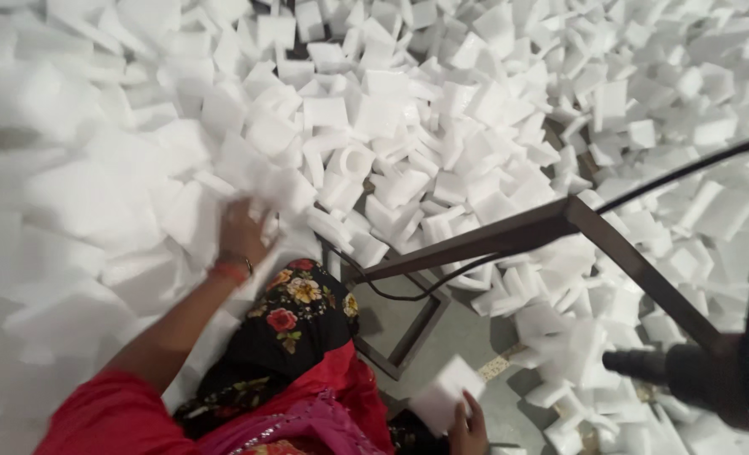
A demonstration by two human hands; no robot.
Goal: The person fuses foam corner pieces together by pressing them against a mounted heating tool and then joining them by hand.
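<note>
Gathering step judged in hand: left hand (241, 232) reaching into white foam block heap (408, 143) above metal frame (509, 236), grip unclear through blur; right hand (469, 425) clamped on one foam block (443, 393) below frame; next, firm closure on another piece.

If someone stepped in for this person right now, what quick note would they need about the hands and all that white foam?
Left hand: stretched out into the foam pile, fingers in among the pieces; whether its grip has closed on one is hidden by blur.
Right hand: low by the lap, grip shut on one flat white foam piece.
Things: loose white foam pieces cover the floor on all sides. A dark metal frame stands just ahead with a black cable running past it. A dark machine part sits at the right.
Done: one piece in hand.
Left: the rest of the pile lies loose.
</note>
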